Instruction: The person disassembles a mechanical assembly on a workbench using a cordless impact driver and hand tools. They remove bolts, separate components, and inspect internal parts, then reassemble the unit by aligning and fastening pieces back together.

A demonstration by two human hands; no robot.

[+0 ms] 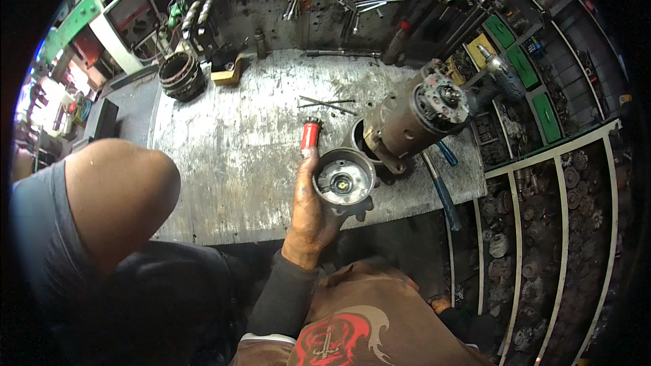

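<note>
My left hand (308, 213) holds a round metal end housing (344, 176) over the bench's front edge, its thumb along the side. The housing's hollow face is up, with a small brassy centre. My right hand (441, 305) is low beside my body at the right, mostly hidden, so its fingers cannot be read. Just beyond the housing is a large starter motor (407, 118), brown and greasy, tilted on the bench. A red-handled tool (310, 135) lies past my left thumb. Two thin metal rods (325, 103) rest crossed farther back.
The worn metal-topped bench (224, 149) carries a dark cylindrical casing (182, 76) at back left. A blue-handled tool (444, 196) overhangs its right front edge. Shelves of parts (529, 230) line the right. Another person's bare bent limb (122, 190) is close on my left.
</note>
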